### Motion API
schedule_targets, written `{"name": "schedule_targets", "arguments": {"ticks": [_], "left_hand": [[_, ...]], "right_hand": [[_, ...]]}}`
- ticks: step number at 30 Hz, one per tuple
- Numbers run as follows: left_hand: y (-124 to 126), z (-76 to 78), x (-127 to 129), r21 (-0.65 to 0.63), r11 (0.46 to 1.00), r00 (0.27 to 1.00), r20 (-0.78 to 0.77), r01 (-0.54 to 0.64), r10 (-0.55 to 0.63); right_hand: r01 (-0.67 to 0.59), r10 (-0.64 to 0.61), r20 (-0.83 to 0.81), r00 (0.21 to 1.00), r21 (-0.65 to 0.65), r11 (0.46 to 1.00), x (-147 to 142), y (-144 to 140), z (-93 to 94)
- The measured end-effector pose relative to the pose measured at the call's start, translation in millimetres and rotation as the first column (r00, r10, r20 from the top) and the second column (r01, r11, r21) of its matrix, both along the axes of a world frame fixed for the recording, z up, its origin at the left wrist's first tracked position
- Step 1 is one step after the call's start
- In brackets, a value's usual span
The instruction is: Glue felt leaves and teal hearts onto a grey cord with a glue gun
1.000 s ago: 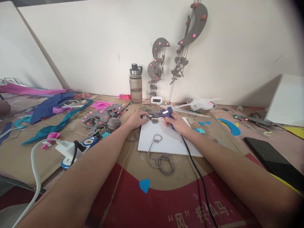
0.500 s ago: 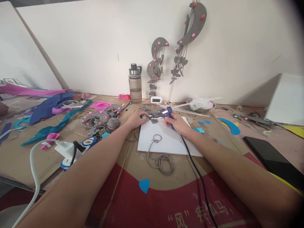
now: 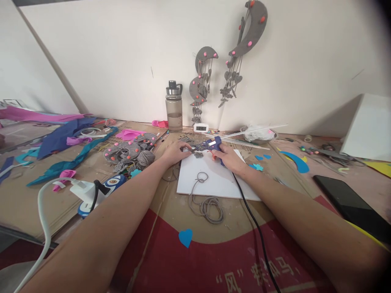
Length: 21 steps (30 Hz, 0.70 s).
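Observation:
My right hand [image 3: 229, 158] grips a blue hot glue gun [image 3: 211, 144] whose nozzle points left at a small grey felt piece [image 3: 198, 154]. My left hand [image 3: 176, 152] pinches that felt piece at the far edge of a white board [image 3: 214, 181]. The gun's black cord [image 3: 253, 221] runs back toward me along my right forearm. A grey cord [image 3: 204, 201] with a knot trails off the board's near edge.
A grey water bottle [image 3: 174, 106] stands by the wall beside grey felt moon hangings [image 3: 203, 77]. A pile of grey felt discs and yarn [image 3: 130, 152] lies left. A white power adapter [image 3: 84, 189], a black phone [image 3: 351, 207] and a blue paper heart [image 3: 185, 237] lie nearby.

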<state>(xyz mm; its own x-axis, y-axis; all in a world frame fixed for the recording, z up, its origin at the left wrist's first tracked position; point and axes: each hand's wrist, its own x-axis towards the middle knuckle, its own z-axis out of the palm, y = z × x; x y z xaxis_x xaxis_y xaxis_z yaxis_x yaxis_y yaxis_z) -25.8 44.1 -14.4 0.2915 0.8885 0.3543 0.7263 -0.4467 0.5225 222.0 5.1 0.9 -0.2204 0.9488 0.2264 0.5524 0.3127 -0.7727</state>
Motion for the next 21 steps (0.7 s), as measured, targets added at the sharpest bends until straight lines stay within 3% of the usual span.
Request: {"name": "schedule_targets", "arguments": {"ticks": [7, 21], "left_hand": [[-0.4, 0.5, 0.2, 0.009, 1.0, 0.999, -0.032, 0.01, -0.01], [-1.7, 2.1, 1.0, -0.025, 1.0, 0.999, 0.053, 0.001, 0.0]], "right_hand": [[0.011, -0.011, 0.004, 1.0, -0.01, 1.0, 0.4, 0.2, -0.4], [0.022, -0.022, -0.027, 0.999, -0.004, 1.0, -0.3, -1.4, 0.9]]}}
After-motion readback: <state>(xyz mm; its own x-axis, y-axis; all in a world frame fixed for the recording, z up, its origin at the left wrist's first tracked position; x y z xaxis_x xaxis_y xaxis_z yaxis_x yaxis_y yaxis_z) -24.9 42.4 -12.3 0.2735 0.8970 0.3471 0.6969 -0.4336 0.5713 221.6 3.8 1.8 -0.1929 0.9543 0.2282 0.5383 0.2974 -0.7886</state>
